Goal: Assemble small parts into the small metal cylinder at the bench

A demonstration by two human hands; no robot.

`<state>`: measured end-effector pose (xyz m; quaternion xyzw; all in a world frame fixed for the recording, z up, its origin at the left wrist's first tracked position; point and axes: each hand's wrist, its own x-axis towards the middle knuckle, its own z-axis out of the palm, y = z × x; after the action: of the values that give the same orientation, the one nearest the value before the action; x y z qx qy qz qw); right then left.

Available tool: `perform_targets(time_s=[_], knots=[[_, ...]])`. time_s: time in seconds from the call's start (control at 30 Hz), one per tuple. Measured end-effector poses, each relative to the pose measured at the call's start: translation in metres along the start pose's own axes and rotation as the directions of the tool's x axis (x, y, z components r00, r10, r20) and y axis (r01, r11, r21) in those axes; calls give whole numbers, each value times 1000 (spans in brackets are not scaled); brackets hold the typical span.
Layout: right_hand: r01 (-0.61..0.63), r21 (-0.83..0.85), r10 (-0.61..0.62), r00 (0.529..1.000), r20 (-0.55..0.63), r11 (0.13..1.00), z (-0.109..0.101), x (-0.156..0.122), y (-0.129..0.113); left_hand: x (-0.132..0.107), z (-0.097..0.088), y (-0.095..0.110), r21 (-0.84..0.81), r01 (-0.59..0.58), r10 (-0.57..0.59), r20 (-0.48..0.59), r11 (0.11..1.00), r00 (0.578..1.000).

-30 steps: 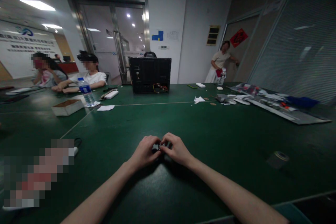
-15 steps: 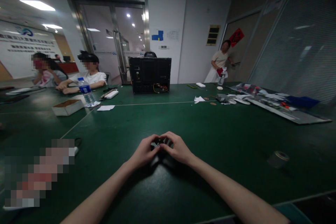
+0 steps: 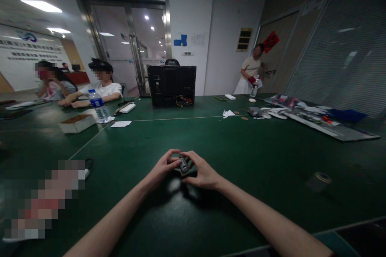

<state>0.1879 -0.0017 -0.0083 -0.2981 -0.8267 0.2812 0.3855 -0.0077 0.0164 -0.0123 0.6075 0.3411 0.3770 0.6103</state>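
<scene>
A small grey part with ridges and dark gaps point(image 3: 184, 166) is held between both hands, just above the green table point(image 3: 241, 156); what kind of part it is, I cannot make out. My left hand point(image 3: 163, 167) is closed on its left side, the thumb and index finger against its upper edge. On the other side my right hand point(image 3: 202, 172) grips it, fingers over the top and the thumb low by its bottom edge. Some fingertips are hidden behind the part.
To the right lies a roll, perhaps of tape point(image 3: 319, 182). A water bottle point(image 3: 99, 106) and an open box point(image 3: 77, 123) stand at left. Farther back are a black open-backed casing point(image 3: 171, 86) and a cluttered board point(image 3: 319, 124). Two people sit at left; another stands near the door.
The grey part has been turned, so more of its face shows. My left thumb has come up onto its upper edge, and my right thumb has dropped lower.
</scene>
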Motion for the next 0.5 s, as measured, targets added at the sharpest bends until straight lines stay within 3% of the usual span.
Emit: perform_targets(time_s=[0.33, 0.5], knots=[[-59, -32, 59, 998, -6, 998, 0, 1, -5, -2, 3, -2, -242, 100, -74, 117, 965, 990], [-88, -86, 87, 996, -18, 992, 3, 0, -4, -2, 3, -2, -287, 153, -118, 136, 945, 984]])
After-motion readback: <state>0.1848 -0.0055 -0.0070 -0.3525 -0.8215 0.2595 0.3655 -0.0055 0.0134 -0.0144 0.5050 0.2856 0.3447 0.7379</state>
